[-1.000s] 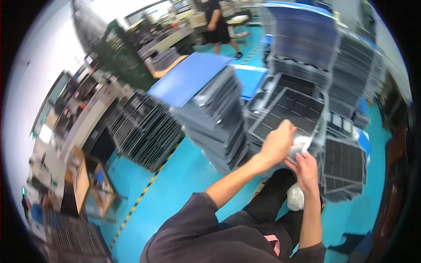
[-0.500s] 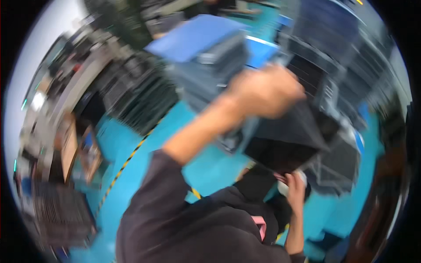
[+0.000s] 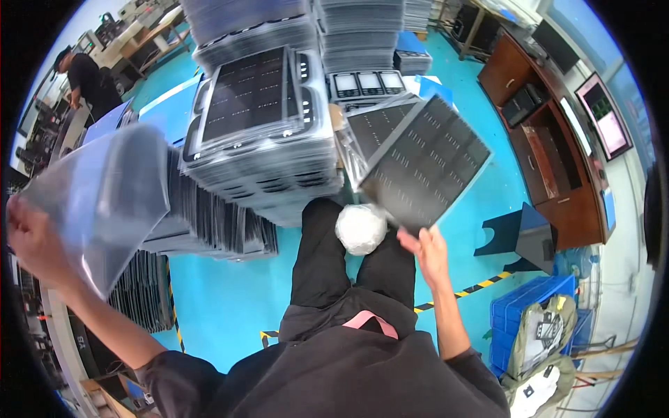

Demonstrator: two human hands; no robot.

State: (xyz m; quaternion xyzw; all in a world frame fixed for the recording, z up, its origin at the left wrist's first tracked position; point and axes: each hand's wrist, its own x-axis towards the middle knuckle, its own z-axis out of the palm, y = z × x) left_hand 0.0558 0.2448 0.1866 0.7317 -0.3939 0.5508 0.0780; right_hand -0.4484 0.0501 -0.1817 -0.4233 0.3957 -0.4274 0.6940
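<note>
Out at the far left, my left hand (image 3: 35, 240) is closed on a bent sheet of clear plastic film (image 3: 115, 188). At the right, my right hand (image 3: 428, 254) grips the lower corner of a flat black panel (image 3: 432, 160) with rows of small marks. That panel is tilted and slightly blurred, and overlaps another dark panel (image 3: 380, 129) in clear wrapping. A white round bundle (image 3: 361, 230), seemingly wound film, rests between my thighs. Ahead of me stands a tall stack of clear trays (image 3: 265, 167) with dark panels (image 3: 247, 94) on top.
More tray stacks (image 3: 359, 35) rise behind. Stacked dark sheets (image 3: 216, 216) stand at the left. A brown wooden desk (image 3: 540, 160) lines the right side, with a blue crate (image 3: 523, 313) nearer me. A person in dark clothes (image 3: 94, 80) is at the far left.
My left arm has swung from the middle to the far left, where the clear film now shows in that hand. The black panel appears flatter, and my view has shifted.
</note>
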